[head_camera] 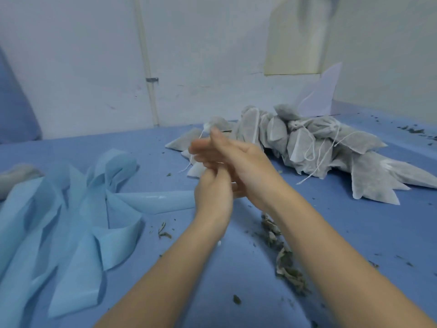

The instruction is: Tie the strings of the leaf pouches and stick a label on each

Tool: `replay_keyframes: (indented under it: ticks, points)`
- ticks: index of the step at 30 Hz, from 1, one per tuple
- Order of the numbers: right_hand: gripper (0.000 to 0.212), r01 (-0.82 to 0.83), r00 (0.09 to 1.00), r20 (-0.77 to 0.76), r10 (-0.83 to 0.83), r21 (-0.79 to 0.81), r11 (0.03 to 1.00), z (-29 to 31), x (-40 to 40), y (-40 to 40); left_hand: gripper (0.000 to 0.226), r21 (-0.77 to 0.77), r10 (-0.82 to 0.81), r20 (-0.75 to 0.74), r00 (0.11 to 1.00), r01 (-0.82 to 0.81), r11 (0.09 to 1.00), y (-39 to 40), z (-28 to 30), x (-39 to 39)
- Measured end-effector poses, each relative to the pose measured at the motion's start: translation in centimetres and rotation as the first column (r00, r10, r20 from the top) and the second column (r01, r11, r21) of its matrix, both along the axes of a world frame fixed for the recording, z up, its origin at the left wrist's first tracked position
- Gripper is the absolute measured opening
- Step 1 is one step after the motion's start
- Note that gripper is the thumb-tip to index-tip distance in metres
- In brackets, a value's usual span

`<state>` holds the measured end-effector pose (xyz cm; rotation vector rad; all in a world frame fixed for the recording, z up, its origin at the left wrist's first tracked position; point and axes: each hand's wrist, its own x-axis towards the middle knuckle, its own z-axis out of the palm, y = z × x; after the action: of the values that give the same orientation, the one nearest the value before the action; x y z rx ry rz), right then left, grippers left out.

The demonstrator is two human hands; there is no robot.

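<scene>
Both hands [227,166] on pouch string [189,165], hanging down.

Pouches [300,140] beyond the fingertips: matt grey-white non-woven mesh cloth with thin white cotton-like strings [312,150]. Sheets [71,223] left of the fingers: pale blue fabric, faintly glossy. Table cover [354,233]: matt blue cloth.

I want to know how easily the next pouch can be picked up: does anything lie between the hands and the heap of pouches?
Nothing visible does. The left hand and right hand are raised together over the blue table cover, working a white string. The heap of pouches lies just behind and to their right, with only bare cover and leaf crumbs nearby.
</scene>
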<state>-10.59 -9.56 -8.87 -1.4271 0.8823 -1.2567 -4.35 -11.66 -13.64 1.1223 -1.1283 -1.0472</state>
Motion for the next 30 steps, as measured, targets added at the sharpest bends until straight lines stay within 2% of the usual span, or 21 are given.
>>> replay_keyframes:
  ticks: [4, 7, 10, 13, 18, 22, 26, 30]
  points:
    - [0.023, 0.101, 0.995, -0.003, -0.101, -0.011, 0.995, -0.8, -3.9, 0.3, 0.026, 0.019, -0.098, 0.181, 0.978, 0.096, 0.995, -0.4, -0.5, -4.4]
    - [0.023, 0.208, 0.973, 0.091, -0.211, 0.051, 0.977, -1.1, -7.3, 0.0, 0.02, 0.051, -0.178, 0.199, 0.964, 0.171, 0.984, -0.6, -0.9, -7.6]
    - [0.024, 0.305, 0.939, 0.128, -0.32, 0.126, 0.944, -1.9, -10.4, -0.5, 0.028, 0.1, -0.212, 0.249, 0.945, 0.193, 0.976, -1.5, -1.0, -10.2]
    - [0.024, 0.39, 0.9, 0.137, -0.413, 0.166, 0.906, -3.2, -12.9, -0.9, 0.026, 0.101, -0.154, 0.262, 0.953, 0.132, 0.986, -3.9, -1.0, -12.0]
    - [0.024, 0.476, 0.844, 0.138, -0.518, 0.251, 0.843, -4.3, -15.0, -1.6, 0.02, 0.081, -0.058, 0.443, 0.895, 0.025, 0.996, -7.0, -0.4, -14.0]
    - [0.024, 0.474, 0.861, 0.098, -0.499, 0.198, 0.858, -4.5, -15.2, -2.0, 0.016, 0.051, -0.006, 0.503, 0.864, -0.022, 0.998, -8.5, -0.3, -15.0]
    - [0.023, 0.497, 0.853, 0.079, -0.517, 0.182, 0.848, -4.6, -15.1, -2.0, 0.012, -0.009, 0.078, 0.466, 0.881, -0.083, 0.996, -8.6, -0.2, -15.3]
    - [0.024, 0.546, 0.83, 0.059, -0.554, 0.109, 0.83, -4.8, -15.3, -2.1, 0.005, -0.079, 0.085, 0.508, 0.857, -0.052, 0.996, -7.7, -0.5, -14.6]
